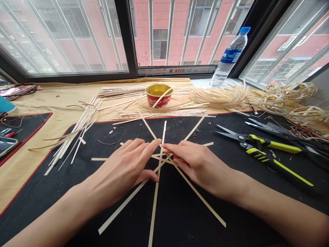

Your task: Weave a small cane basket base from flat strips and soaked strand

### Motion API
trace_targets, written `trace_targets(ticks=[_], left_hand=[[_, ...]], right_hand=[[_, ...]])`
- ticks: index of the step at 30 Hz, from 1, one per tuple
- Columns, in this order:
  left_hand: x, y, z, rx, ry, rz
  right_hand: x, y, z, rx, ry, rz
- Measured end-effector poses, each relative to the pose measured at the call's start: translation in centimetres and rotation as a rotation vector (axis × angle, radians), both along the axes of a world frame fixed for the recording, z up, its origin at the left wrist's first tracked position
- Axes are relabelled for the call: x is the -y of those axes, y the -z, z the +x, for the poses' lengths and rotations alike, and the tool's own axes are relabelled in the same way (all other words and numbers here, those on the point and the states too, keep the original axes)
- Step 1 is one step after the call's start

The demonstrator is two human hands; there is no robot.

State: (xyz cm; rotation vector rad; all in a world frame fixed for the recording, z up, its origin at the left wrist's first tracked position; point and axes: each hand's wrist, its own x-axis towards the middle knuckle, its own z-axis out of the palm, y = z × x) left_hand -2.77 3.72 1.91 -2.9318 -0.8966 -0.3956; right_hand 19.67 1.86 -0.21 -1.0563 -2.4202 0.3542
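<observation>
Several flat, pale bamboo strips (153, 212) cross each other in a star shape on the black mat (185, 223). My left hand (135, 159) lies over the left side of the crossing, its fingers stretched out and the thumb apart, the index fingertip touching the strips near the centre. From the right, my right hand (197, 159) has its thumb and index finger closed around a strip close to the crossing. Its other fingers are curled under and partly hidden. Strip ends stick out beyond both hands, while parts of the strips beneath them are covered.
Yellow-and-black pliers-style scissors (257, 142) lie at right beside other dark tools (272, 128). Loose strips (82, 127) lie at left. Behind stand a red-and-gold bowl (159, 97), coiled strips (221, 96) and a water bottle (228, 60) by the window. A phone (7, 146) sits far left.
</observation>
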Motion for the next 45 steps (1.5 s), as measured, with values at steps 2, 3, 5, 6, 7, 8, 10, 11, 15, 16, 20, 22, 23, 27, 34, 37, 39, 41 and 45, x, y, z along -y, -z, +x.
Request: trace_targets(ticks=[2,3,5,6,7,8,10,11,15,16,20,22,23,27,34,37,39,41,45], left_hand=[[0.0,0.1,0.2,-0.033,0.000,-0.014],[0.0,0.1,0.3,-0.046,-0.001,-0.023],[0.1,0.0,0.4,-0.055,-0.003,-0.042],[0.1,0.0,0.4,-0.055,-0.001,-0.050],[0.1,0.0,0.4,-0.055,-0.001,-0.059],[0.0,0.1,0.3,-0.059,0.003,-0.065],[0.0,0.3,0.2,-0.070,0.015,-0.067],[0.0,0.4,0.1,-0.076,0.018,-0.062],[-0.1,1.0,0.0,-0.075,0.027,-0.015],[-0.1,1.1,0.0,-0.067,0.036,-0.004],[-0.1,0.6,0.2,0.023,0.082,0.059],[-0.1,0.3,0.2,0.077,0.090,0.082],[0.0,0.1,0.2,0.092,0.090,0.084],[0.0,0.1,0.1,0.053,0.103,0.052],[-0.3,0.4,-0.2,0.038,-0.016,0.027],[-0.1,0.2,-0.2,0.070,-0.038,0.020],[0.0,0.1,-0.3,0.084,-0.051,0.029],[0.0,-0.3,-0.5,0.077,-0.093,0.042],[-0.5,-1.2,-1.6,-0.008,-0.263,0.014]], right_hand=[[0.0,0.0,-0.1,0.002,0.001,-0.030],[-0.1,0.0,-0.1,-0.001,0.000,-0.037],[-0.1,-0.1,-0.2,-0.006,-0.002,-0.038],[-0.1,-0.1,-0.3,-0.011,-0.005,-0.029],[-0.1,-0.1,-0.3,-0.016,-0.013,-0.018],[-0.1,-0.1,-0.3,-0.020,-0.021,-0.009],[-0.1,0.0,-0.4,-0.025,-0.032,0.002],[0.0,0.1,-0.4,-0.023,-0.029,0.005],[0.0,0.3,-0.5,-0.015,-0.018,0.046],[0.1,0.3,-0.5,-0.026,-0.022,0.069],[0.1,0.2,-0.6,-0.092,-0.044,0.119],[0.0,0.2,-0.6,-0.096,-0.057,0.097],[0.0,0.1,-0.6,-0.091,-0.061,0.085],[0.0,-0.1,-0.6,-0.068,-0.063,0.059],[0.1,-0.7,-0.1,-0.087,0.033,0.072],[0.1,-0.9,0.0,-0.095,0.075,-0.017],[0.1,-1.0,0.1,-0.088,0.092,-0.066],[0.1,-1.3,0.3,-0.036,0.120,-0.062],[0.1,-2.6,1.6,0.215,0.205,0.078]])
